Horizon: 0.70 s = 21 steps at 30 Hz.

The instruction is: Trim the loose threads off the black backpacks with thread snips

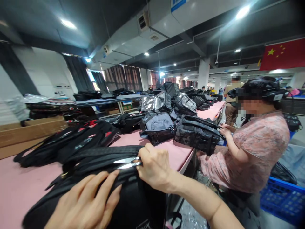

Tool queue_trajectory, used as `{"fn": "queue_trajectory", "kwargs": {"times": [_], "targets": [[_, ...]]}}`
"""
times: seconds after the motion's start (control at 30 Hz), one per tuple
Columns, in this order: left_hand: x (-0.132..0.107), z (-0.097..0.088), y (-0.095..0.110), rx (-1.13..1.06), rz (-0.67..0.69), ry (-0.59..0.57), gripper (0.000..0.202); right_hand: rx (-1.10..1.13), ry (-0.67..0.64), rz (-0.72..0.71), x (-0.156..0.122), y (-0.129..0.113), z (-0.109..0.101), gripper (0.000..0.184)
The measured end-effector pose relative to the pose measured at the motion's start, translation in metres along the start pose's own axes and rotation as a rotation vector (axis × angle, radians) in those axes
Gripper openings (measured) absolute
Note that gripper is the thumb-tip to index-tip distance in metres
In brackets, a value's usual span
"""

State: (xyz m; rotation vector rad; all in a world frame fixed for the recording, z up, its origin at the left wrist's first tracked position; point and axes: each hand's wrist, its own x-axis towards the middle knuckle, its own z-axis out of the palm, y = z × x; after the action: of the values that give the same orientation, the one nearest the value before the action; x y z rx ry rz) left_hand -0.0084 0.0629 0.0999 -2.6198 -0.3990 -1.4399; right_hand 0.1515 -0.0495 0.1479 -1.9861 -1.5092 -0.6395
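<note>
A black backpack (pixel 133 194) lies in front of me on the pink-covered table (pixel 14 184). My left hand (pixel 85 200) rests on it with the fingers stretched over the fabric, holding nothing that I can see. Closed around a small pair of scissors (pixel 127 163) is my right hand (pixel 153 165), at the bag's upper edge. Their shiny blades stand apart and point left, just above my left fingertips. The handles are hidden inside my right fist.
More black backpacks (pixel 88 140) lie beyond mine, beside a cardboard box (pixel 33 132). Grey and camouflage bags (pixel 157 124) cover the table farther back. A co-worker (pixel 259 143) at the right handles a camouflage bag (pixel 197 132). A blue crate (pixel 283 197) stands behind that person.
</note>
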Motion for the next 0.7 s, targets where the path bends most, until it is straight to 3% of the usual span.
{"fn": "queue_trajectory", "kwargs": {"times": [0.07,0.17,0.37,0.43,0.57,0.63,0.7], "targets": [[0.009,-0.003,0.003,0.221,0.122,-0.009,0.035,-0.012,-0.007,-0.031,-0.001,-0.001,-0.002,0.005],[0.014,-0.007,0.003,0.369,0.088,-0.032,0.036,-0.008,0.003,-0.034,-0.006,0.003,0.0,0.006],[0.003,-0.015,0.015,0.284,0.187,0.068,0.028,-0.019,-0.015,0.112,0.0,0.013,0.006,0.005],[0.001,-0.016,0.018,0.284,0.188,0.08,0.03,0.151,-0.052,0.077,0.009,0.017,0.006,0.002],[-0.001,-0.018,0.017,0.288,0.28,0.05,0.041,0.717,-0.057,0.079,0.031,0.021,0.011,0.022],[0.002,-0.021,0.017,0.289,0.29,-0.014,0.044,0.916,-0.109,0.101,0.041,0.016,0.017,0.026],[0.009,-0.026,0.019,0.304,0.212,-0.144,0.048,1.058,-0.154,0.122,0.046,0.007,0.021,0.026]]}}
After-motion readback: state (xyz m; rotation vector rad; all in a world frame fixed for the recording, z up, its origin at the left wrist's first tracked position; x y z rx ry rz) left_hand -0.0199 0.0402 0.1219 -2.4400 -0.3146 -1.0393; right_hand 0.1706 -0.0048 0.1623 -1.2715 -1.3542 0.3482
